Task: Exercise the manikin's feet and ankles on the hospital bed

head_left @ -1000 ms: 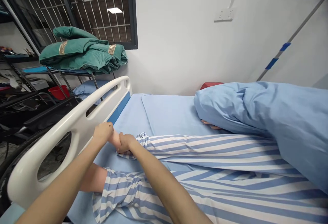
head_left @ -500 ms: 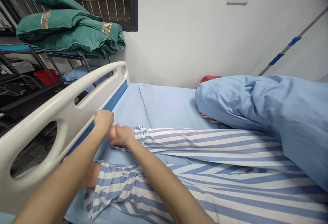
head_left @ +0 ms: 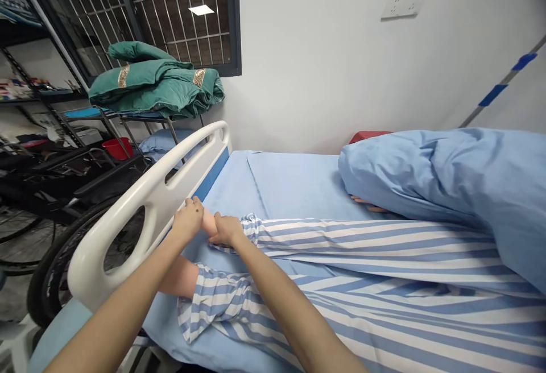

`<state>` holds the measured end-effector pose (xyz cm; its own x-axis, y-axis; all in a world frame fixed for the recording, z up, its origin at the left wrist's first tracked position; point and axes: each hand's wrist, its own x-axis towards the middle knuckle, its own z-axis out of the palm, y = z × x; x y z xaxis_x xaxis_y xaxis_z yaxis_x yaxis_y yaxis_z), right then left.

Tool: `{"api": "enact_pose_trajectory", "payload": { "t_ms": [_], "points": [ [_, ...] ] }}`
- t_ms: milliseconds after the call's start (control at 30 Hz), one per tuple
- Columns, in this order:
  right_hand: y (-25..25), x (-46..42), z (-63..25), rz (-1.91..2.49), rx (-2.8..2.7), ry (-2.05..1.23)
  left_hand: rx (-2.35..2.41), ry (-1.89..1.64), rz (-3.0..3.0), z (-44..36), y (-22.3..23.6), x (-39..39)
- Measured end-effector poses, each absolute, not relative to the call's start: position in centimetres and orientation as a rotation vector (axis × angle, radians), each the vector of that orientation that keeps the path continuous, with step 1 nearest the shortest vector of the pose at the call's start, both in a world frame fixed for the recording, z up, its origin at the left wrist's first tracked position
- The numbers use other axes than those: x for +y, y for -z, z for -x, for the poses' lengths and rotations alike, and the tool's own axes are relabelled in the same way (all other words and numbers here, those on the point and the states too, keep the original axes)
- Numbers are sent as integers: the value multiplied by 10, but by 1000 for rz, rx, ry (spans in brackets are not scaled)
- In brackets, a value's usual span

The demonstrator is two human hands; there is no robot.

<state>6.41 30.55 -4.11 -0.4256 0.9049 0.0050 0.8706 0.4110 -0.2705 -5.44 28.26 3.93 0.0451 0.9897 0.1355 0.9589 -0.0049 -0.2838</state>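
Plainly, from the left, the wheel of a wheelchair (head_left: 40,287) stands beyond the white footboard (head_left: 160,199) of the bed. Just right of the board, the left hand (head_left: 189,218) is clamped over the end of the far foot (head_left: 209,222), hiding the toes. A strip of bare skin shows, then the right hand (head_left: 226,229) grips round near the ankle, its thumb on top. The foot lies on the bed between the two hands, touching both; the left is nearer the toes, the right nearer the cuff. The limb's long axis runs left to right, through the striped trousers (head_left: 362,242) towards the bunched quilt (head_left: 439,179).

Compared with half a second ago, both hands keep the same hold, but more skin shows between them. The view has shifted, so more of the wheelchair appears and the footboard sits further right.
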Motion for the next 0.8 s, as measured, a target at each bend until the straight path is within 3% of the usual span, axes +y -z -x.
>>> {"api": "enact_pose_trajectory", "payload": {
  "t_ms": [433, 667, 800],
  "points": [
    [53, 313, -62, 1587, -2486, -311, -2119, -556, 1891, 18, -36, 336],
    [57, 316, -62, 1582, -2480, -279, -2091, -341, 1961, 30, -30, 348],
    [54, 316, -63, 1586, -2518, -276, -2132, 8, 1909, 33, -21, 343]
  ]
}}
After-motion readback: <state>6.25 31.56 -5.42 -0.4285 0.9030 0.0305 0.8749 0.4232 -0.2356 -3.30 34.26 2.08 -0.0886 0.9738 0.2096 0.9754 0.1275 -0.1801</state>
